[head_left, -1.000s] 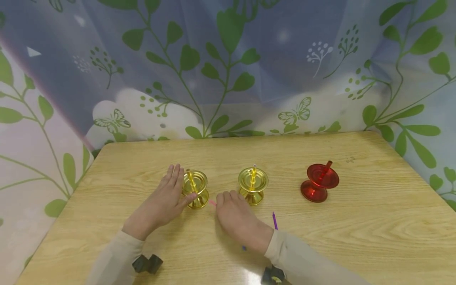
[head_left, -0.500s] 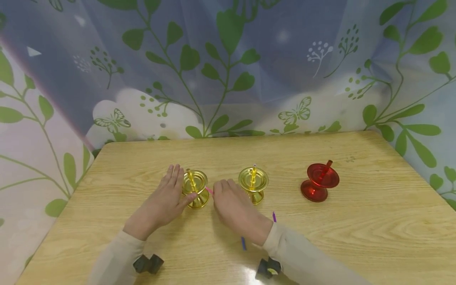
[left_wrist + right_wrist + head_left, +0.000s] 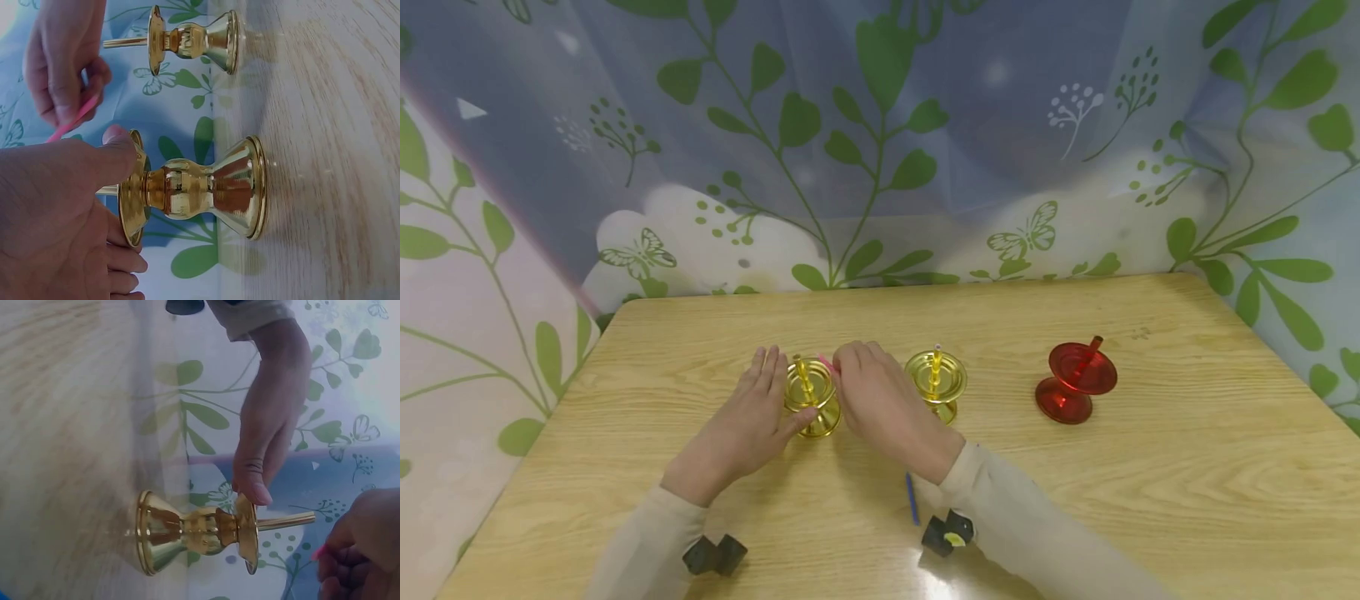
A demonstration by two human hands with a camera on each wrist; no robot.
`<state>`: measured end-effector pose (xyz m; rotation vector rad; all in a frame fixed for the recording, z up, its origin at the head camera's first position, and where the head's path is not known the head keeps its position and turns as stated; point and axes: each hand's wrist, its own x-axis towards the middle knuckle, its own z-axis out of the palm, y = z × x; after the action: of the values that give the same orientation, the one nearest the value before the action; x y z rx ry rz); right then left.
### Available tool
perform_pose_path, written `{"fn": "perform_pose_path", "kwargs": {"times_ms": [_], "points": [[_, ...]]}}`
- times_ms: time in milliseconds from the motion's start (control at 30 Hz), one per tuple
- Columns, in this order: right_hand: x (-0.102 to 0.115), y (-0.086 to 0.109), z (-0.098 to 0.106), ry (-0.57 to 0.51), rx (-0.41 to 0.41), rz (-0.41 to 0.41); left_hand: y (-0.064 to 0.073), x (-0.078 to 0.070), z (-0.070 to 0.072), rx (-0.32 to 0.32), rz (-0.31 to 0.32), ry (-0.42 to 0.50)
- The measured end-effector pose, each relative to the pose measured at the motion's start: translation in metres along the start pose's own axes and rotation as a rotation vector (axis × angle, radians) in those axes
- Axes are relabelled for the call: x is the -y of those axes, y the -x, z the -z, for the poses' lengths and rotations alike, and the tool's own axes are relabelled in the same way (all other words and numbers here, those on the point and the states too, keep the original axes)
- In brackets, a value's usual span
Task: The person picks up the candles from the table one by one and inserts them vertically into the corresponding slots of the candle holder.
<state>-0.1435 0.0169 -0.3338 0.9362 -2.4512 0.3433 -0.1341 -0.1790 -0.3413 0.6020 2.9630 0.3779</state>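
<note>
My left hand point(image 3: 737, 437) holds the left gold candle holder point(image 3: 822, 393) by its dish, thumb on the near rim and fingers stretched along the far side. That holder stands upright on the table; its thin central tube shows in the right wrist view. Just right of the dish, my right hand point(image 3: 887, 404) pinches a thin pink candle point(image 3: 81, 115) between thumb and fingers. Part of the candle is hidden by the fingers. In the head view, the pink tip point(image 3: 826, 363) appears near the dish's rim. A second gold candle holder point(image 3: 942, 385) stands behind my right hand, partly covered.
A red candle holder point(image 3: 1080, 371) stands farther right. One thin blue candle point(image 3: 912, 500) lies in front, near my right sleeve point(image 3: 1000, 492), which covers most of a purple candle. The wooden table point(image 3: 1187, 500) meets a leaf-patterned cloth point(image 3: 985, 183) at the back.
My right hand has risen and moved away from me with the pink candle, up to the left holder's dish. More of the blue candle shows; the purple one is now covered. My left hand stays.
</note>
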Motion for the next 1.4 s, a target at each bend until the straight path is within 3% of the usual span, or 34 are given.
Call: {"fn": "perform_pose_path", "kwargs": {"times_ms": [300, 733, 933, 1400], "points": [[-0.007, -0.023, 0.004, -0.282, -0.039, -0.058, -0.001, -0.001, -0.002, -0.018, -0.011, -0.003], [0.000, -0.042, -0.006, -0.558, -0.132, -0.037, 0.000, -0.001, -0.002, -0.013, 0.006, -0.005], [0.000, -0.042, -0.008, -0.593, -0.139, -0.057, 0.000, -0.002, -0.001, -0.016, -0.002, -0.022], [-0.001, -0.041, -0.020, -0.580, -0.151, -0.019, -0.001, -0.002, -0.002, -0.001, -0.009, -0.047]]}}
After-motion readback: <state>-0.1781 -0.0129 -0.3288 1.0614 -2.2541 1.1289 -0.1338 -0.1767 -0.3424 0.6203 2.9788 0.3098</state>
